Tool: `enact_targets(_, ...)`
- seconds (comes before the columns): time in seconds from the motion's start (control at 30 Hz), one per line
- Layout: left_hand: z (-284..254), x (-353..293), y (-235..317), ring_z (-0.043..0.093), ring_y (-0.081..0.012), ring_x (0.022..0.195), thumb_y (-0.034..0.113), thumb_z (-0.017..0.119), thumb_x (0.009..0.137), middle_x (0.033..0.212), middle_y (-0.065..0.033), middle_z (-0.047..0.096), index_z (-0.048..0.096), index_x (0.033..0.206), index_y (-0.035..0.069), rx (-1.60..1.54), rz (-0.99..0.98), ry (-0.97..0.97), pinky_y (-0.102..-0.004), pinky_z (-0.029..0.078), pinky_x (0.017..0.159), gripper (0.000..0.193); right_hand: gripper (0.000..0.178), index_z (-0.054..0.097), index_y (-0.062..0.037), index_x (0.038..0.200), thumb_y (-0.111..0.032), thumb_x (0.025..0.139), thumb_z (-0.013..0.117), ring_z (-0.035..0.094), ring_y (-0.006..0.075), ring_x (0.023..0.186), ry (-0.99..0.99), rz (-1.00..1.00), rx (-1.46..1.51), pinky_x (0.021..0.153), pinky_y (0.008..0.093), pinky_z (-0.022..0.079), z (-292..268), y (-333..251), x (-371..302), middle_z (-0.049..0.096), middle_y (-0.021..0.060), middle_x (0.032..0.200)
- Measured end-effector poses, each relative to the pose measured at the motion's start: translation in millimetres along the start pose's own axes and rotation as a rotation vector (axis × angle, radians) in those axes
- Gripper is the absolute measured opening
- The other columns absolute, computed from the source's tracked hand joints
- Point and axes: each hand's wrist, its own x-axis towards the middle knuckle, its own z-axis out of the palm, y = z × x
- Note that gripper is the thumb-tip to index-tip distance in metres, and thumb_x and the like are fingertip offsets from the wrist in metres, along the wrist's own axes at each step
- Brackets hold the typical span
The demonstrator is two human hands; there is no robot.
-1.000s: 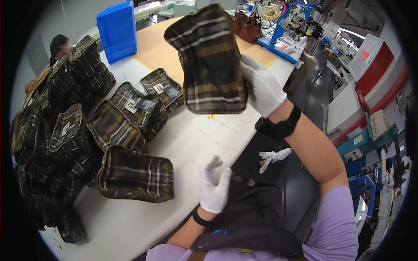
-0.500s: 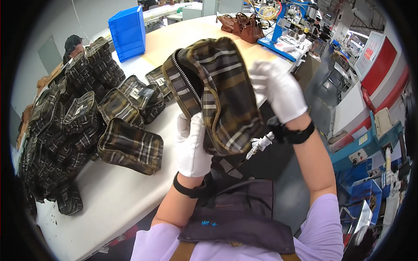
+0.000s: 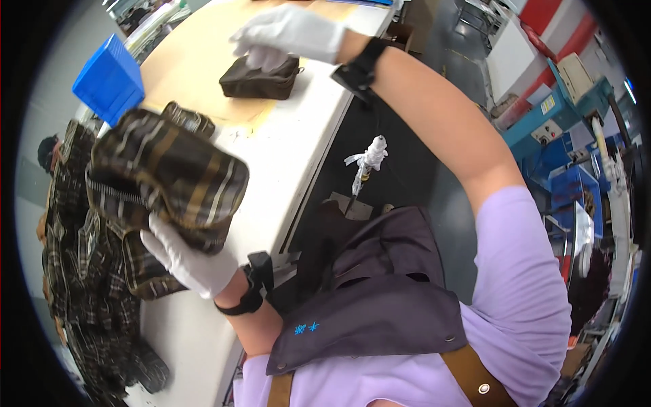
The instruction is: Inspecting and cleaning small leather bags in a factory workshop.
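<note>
Gloved left hand (image 3: 186,261) is gripping a plaid pouch (image 3: 166,180) above the white table (image 3: 291,156), while the right hand (image 3: 288,34) is closing on a dark brown pouch (image 3: 261,78) lying farther along it.

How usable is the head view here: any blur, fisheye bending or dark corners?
Head view: black vignette rings the frame; the white table edge bows with fisheye distortion. The white-gloved right hand on the small dark brown pouch looks slightly motion-smeared. The white-gloved left hand and its brown plaid zip pouch are sharp. Lighting is even, without harsh glare.
</note>
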Motion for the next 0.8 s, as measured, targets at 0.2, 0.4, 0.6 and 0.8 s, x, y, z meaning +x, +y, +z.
enact_targets(0.2, -2, -20, -15, 0.042, -0.0413, 0.142, 0.009, 0.07, 0.085, 0.148, -0.0269, 0.049, 0.047, 0.149, -0.001, 0.001, -0.036, -0.034, -0.0393, 0.037, 0.117, 0.068, 0.037, 0.071, -0.009, 0.111, -0.04, 0.102, 0.054, 0.069, 0.0277, 0.087, -0.082, -0.036, -0.835, 0.083, 0.0377, 0.055, 2, 68, 8, 0.073, 0.0102, 0.094)
enact_targets(0.4, 21, -28, 38, 0.051, -0.0324, 0.131, 0.004, 0.066, 0.09, 0.144, -0.022, 0.052, 0.053, 0.141, 0.002, -0.557, -0.332, -0.244, -0.0376, 0.04, 0.111, 0.053, 0.03, 0.067, -0.0176, 0.12, -0.012, 0.093, 0.057, 0.069, 0.0284, 0.094, -0.196, -0.202, -1.443, 0.079, 0.0404, 0.058, -55, 42, -49, 0.066, 0.0073, 0.108)
enact_targets(0.6, 42, -46, 74, 0.062, -0.0152, 0.101, 0.002, 0.05, 0.105, 0.122, -0.0086, 0.066, 0.058, 0.13, 0.002, -0.974, -0.238, -0.399, -0.0317, 0.052, 0.09, 0.026, 0.027, 0.073, -0.0023, 0.085, -0.021, 0.071, 0.087, 0.07, 0.0238, 0.066, 0.12, 0.13, -0.62, 0.063, 0.033, 0.055, 26, -107, -159, 0.069, 0.0094, 0.072)
enact_targets(0.8, 39, -79, 78, 0.066, -0.0192, 0.095, -0.009, 0.054, 0.092, 0.103, -0.015, 0.068, 0.062, 0.107, -0.004, -1.24, -0.362, -0.651, -0.0316, 0.053, 0.088, 0.017, 0.037, 0.066, -0.0073, 0.076, -0.04, 0.094, 0.065, 0.065, 0.037, 0.061, 0.113, 0.299, -0.498, 0.055, 0.046, 0.05, 113, -80, -190, 0.064, 0.0146, 0.065)
